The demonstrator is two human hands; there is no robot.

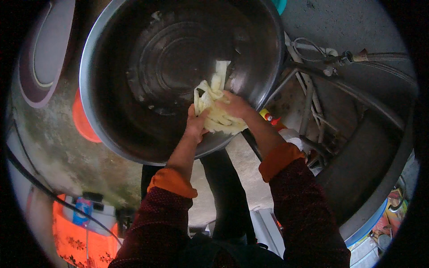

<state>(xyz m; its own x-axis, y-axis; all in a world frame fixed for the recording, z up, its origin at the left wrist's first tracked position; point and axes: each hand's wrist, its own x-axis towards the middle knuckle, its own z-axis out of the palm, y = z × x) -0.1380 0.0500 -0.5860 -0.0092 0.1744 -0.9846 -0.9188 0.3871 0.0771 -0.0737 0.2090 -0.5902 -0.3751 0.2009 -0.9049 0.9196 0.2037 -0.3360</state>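
A large metal basin [96, 53] with a dark inside fills the upper middle of the view, with small pale bits stuck to its bottom and wall. Over its near right part, both my hands grip a crumpled bundle of limp, pale yellow strips [216, 114]; I cannot make out what it is made of. My left hand [196, 123] is closed on the bundle's left side. From the right, the fingers of my right hand [236, 106] are bent around its top and side. One flat strip sticks up past my fingers, and loose ends hang near the basin's rim.
An orange-red basin [85, 120] and a mauve tub [40, 96] are at the left. Pipes and hoses [308, 89] run along the right, beside a big dark rounded vessel [366, 156]. An orange cloth-like thing [80, 243] lies lower left, near a black hose [49, 192].
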